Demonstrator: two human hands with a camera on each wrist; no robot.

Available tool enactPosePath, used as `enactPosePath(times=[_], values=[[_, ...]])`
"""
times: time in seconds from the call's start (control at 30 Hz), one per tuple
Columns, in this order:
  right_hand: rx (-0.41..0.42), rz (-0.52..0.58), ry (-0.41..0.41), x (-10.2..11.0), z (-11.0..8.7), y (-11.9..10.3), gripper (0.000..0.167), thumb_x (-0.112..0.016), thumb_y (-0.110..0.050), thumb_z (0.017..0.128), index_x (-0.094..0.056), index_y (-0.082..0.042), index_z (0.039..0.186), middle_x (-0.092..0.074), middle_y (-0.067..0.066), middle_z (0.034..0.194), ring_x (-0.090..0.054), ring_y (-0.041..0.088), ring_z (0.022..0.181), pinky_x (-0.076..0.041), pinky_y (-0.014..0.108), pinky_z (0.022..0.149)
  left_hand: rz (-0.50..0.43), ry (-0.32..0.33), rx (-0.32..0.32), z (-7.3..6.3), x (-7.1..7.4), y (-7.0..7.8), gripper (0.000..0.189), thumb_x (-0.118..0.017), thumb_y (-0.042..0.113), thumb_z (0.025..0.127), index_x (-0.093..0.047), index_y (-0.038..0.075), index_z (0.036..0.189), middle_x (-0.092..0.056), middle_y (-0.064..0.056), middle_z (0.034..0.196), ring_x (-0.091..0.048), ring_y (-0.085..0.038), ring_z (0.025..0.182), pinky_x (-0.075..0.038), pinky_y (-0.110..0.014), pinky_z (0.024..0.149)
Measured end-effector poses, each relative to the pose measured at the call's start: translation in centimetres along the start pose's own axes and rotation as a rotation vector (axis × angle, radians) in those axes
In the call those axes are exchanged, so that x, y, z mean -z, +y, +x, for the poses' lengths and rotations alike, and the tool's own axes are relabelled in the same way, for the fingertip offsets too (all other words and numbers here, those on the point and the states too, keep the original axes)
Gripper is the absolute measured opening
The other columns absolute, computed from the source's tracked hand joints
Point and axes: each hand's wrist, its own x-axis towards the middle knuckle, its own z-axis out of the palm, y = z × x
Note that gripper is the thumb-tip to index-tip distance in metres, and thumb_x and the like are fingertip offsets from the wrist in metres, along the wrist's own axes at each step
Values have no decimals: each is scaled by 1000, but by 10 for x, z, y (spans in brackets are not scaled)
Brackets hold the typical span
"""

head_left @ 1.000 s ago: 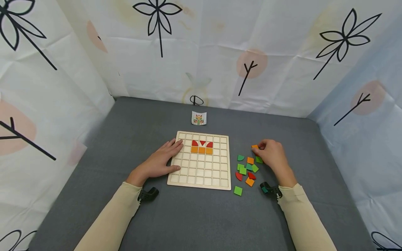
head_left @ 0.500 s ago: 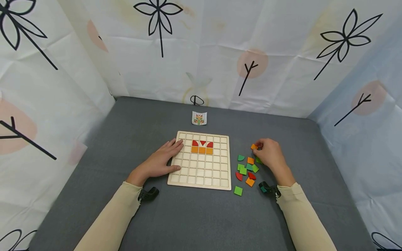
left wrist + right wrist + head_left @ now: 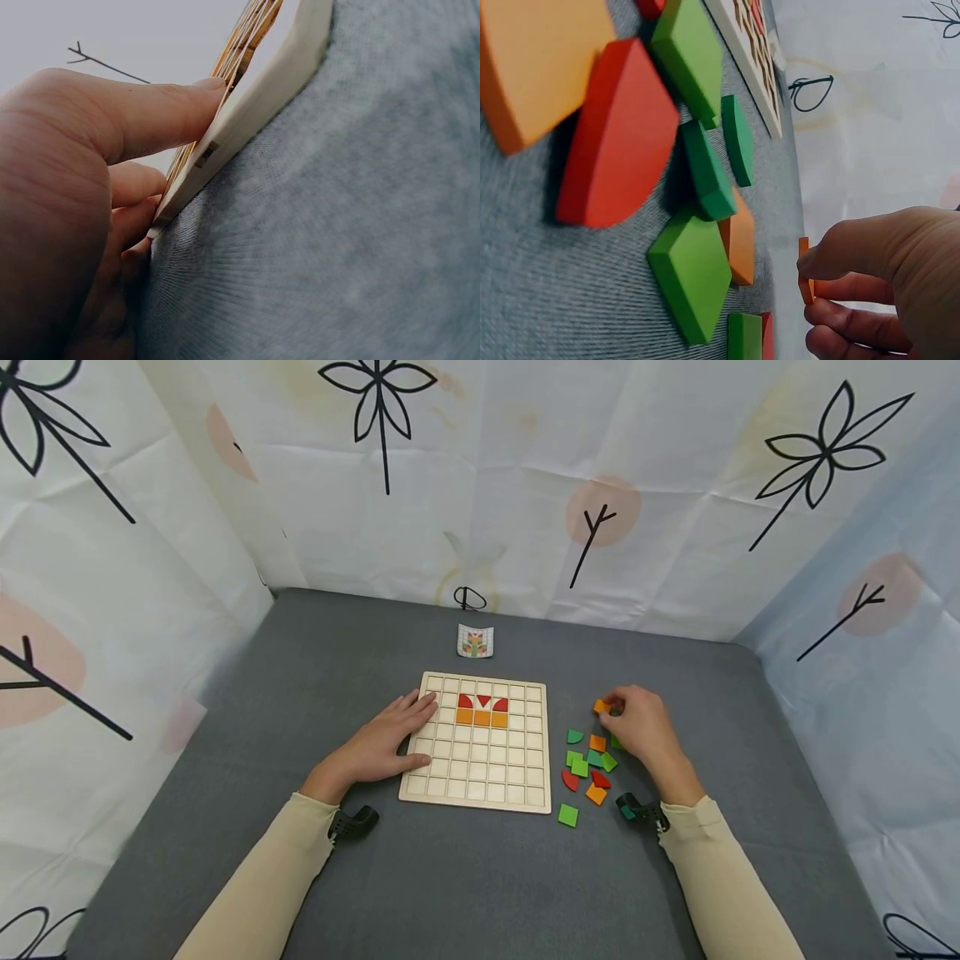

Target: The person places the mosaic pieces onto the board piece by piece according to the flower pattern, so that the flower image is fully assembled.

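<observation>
In the head view, my left hand (image 3: 386,739) rests on the left edge of a wooden grid board (image 3: 480,781), fingers spread and thumb on the frame. The left wrist view shows the thumb lying across the board's rim (image 3: 247,112). Set in the board are red pieces (image 3: 501,705) above a row of orange squares (image 3: 482,718). Right of the board, my right hand (image 3: 641,718) pinches an orange tile (image 3: 601,706) between thumb and fingers. The right wrist view shows this orange tile (image 3: 805,271) edge-on, held off the table.
Loose tiles lie between board and right hand: green squares (image 3: 567,815), red quarter-rounds (image 3: 570,780), orange squares (image 3: 596,794) and a dark green quarter-round (image 3: 574,737). A small patterned card (image 3: 476,642) lies behind the board. Patterned white cloth (image 3: 495,527) hangs around the grey table (image 3: 480,877).
My right hand has moved slightly left and away from me, carrying the orange tile from beside a green piece. The left hand stays on the board.
</observation>
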Motion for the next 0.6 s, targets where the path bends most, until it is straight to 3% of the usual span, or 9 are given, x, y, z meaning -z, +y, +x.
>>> enactPosePath(times=[0.6], values=[[60,28,-34,5,-5,-15,26,-77,-11,100,-77,2,122,-70,22,120,-65,40,107,-57,58,90,-2,-2,-1,0,1,1,90,-75,38,103,-29,2,171,-22,-17,178,-10,-41,165,-12,-61,131]])
